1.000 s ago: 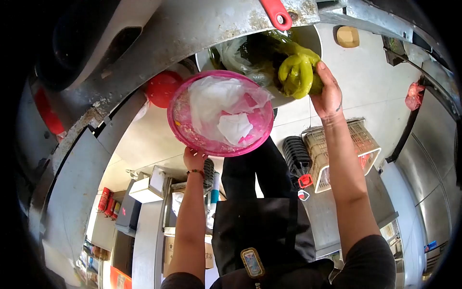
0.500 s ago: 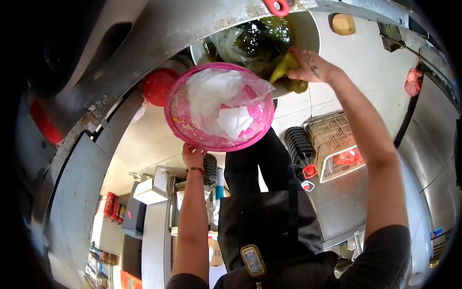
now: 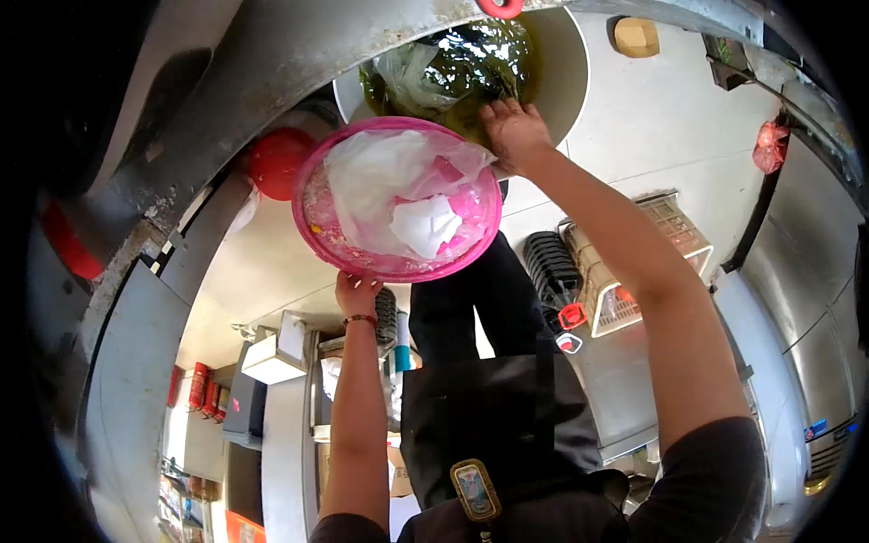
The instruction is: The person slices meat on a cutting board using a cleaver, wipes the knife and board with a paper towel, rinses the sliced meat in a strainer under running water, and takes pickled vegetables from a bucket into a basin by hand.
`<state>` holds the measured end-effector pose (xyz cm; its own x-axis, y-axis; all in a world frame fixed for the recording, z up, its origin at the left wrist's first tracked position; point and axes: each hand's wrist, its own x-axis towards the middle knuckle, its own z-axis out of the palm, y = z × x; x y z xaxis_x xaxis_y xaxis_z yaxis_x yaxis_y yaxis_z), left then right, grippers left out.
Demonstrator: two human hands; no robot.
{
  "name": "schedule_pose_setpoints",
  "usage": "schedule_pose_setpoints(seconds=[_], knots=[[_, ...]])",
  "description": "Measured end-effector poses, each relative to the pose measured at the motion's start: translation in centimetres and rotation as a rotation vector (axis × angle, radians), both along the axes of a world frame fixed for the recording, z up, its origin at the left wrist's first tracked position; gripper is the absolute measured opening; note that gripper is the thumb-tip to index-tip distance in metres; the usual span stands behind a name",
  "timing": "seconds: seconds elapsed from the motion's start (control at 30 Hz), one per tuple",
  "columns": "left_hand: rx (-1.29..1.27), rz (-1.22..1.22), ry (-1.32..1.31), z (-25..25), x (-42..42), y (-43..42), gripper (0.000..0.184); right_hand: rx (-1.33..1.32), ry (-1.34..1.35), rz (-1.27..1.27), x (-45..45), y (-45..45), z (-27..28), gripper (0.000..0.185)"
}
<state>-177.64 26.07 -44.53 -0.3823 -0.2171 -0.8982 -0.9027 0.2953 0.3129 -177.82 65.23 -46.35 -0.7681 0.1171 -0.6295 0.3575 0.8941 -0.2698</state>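
Observation:
My left hand point(image 3: 358, 294) grips the near rim of a pink plastic basin point(image 3: 308, 231), fingers under its edge. Inside the basin lie a crumpled, clear plastic bag point(image 3: 367, 181) and a white piece point(image 3: 425, 226), with pale crumbs stuck to the bottom. Beyond it stands a large white bucket point(image 3: 575, 77) of yellow-green liquid, holding dark leafy pickled greens point(image 3: 509, 86) and a translucent bag point(image 3: 412, 77). My right hand point(image 3: 518, 138) is over the bucket's near side, its fingers bent round the pickled greens at the liquid's surface. The fingertips are partly hidden.
A metal counter edge point(image 3: 299, 68) curves across the top left, close to the bucket. A red round object point(image 3: 276, 163) sits beside the basin. At right stand a beige plastic crate point(image 3: 670, 222) and a black ribbed container point(image 3: 550, 267). A wooden-coloured block point(image 3: 636, 37) lies on the floor.
My right hand has moved left and inward over the bucket; the yellow-green pickled vegetable seen in it at the rim no longer shows there. My left hand still holds the basin.

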Motion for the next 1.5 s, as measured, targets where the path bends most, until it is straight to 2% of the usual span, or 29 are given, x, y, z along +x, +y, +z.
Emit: schedule_pose_setpoints(seconds=[0.1,0.17,0.2,0.27,0.3,0.5,0.6,0.67,0.7,0.77,0.8,0.83,0.87,0.93,0.97,1.03,1.13,1.17,1.33,1.4,1.43,1.47,1.5], knots=[[-0.018,0.008,0.011,0.0,0.3,0.0,0.029,0.037,-0.113,0.077,-1.3,-1.2,-0.4,0.049],[-0.013,0.013,0.014,-0.1,0.3,0.3,0.03,-0.007,-0.336,0.221,-2.2,-1.4,-1.4,0.052],[-0.013,0.015,0.009,0.2,0.3,0.3,0.031,-0.01,-0.338,0.217,-1.9,-1.4,-1.6,0.052],[-0.033,0.005,0.007,0.6,0.2,0.2,0.032,0.016,-0.195,0.055,-1.4,-1.5,-1.9,0.061],[-0.044,0.002,0.011,0.4,0.3,0.1,0.033,0.019,-0.188,0.056,-1.1,-1.5,-2.0,0.061],[-0.018,-0.015,-0.01,-0.2,0.6,-0.5,0.033,-0.056,-0.32,0.063,-0.5,-1.5,-2.6,0.073],[-0.054,-0.015,-0.005,-0.3,0.7,-0.5,0.032,-0.158,-0.244,-0.155,-0.3,-1.6,-4.3,0.073],[-0.051,-0.016,0.003,0.1,0.8,-0.6,0.031,-0.159,-0.372,0.197,-2.2,0.1,-0.7,0.065],[-0.039,-0.022,0.012,0.1,0.7,-0.5,0.031,-0.161,-0.372,0.196,-3.0,1.4,0.6,0.065],[-0.026,-0.009,0.009,0.2,0.5,-0.7,0.031,-0.224,-0.232,-0.113,-3.2,3.8,2.3,0.059],[-0.011,0.013,0.01,0.1,0.6,-0.6,0.032,-0.166,-0.091,-0.205,-2.5,4.9,2.3,0.053],[-0.008,0.024,0.009,0.1,0.7,-0.4,0.032,-0.142,0.202,-0.265,-0.8,6.4,0.8,0.048],[-0.019,-0.008,0.019,0.0,0.6,-0.4,0.03,-0.21,0.216,-0.379,-0.2,7.9,0.7,0.052],[-0.022,-0.03,0.024,-0.3,0.9,-0.6,0.029,-0.127,0.141,-0.378,-0.9,9.8,4.0,0.05],[-0.029,-0.009,0.026,-0.5,1.0,-0.7,0.029,-0.12,0.14,-0.366,-0.4,10.6,3.2,0.05],[-0.014,0.07,0.02,-0.9,0.9,-0.9,0.031,-0.044,0.422,-0.267,0.2,11.5,1.2,0.051],[-0.04,0.008,-0.016,-0.4,0.5,-0.8,0.034,0.031,0.283,-0.257,-1.6,11.8,1.8,0.051],[-0.048,0.008,-0.016,-0.1,0.5,-0.8,0.034,-0.011,0.22,-0.372,-2.7,11.6,2.6,0.052],[-0.084,-0.054,0.029,-0.1,0.2,-0.4,0.033,-0.094,0.142,-0.371,-2.1,10.8,3.4,0.058],[-0.082,-0.073,0.026,-0.2,0.1,-0.4,0.031,-0.098,0.087,-0.356,-0.8,10.3,3.5,0.06],[-0.079,-0.092,0.023,-0.2,0.1,-0.4,0.029,-0.081,0.261,-0.284,0.2,9.9,2.9,0.063],[-0.079,-0.089,0.023,-0.2,0.0,-0.5,0.029,-0.081,0.261,-0.281,1.0,10.3,2.6,0.063],[-0.052,-0.07,0.034,-0.2,0.1,-0.6,0.029,-0.067,0.112,-0.243,1.0,10.2,3.9,0.066]])
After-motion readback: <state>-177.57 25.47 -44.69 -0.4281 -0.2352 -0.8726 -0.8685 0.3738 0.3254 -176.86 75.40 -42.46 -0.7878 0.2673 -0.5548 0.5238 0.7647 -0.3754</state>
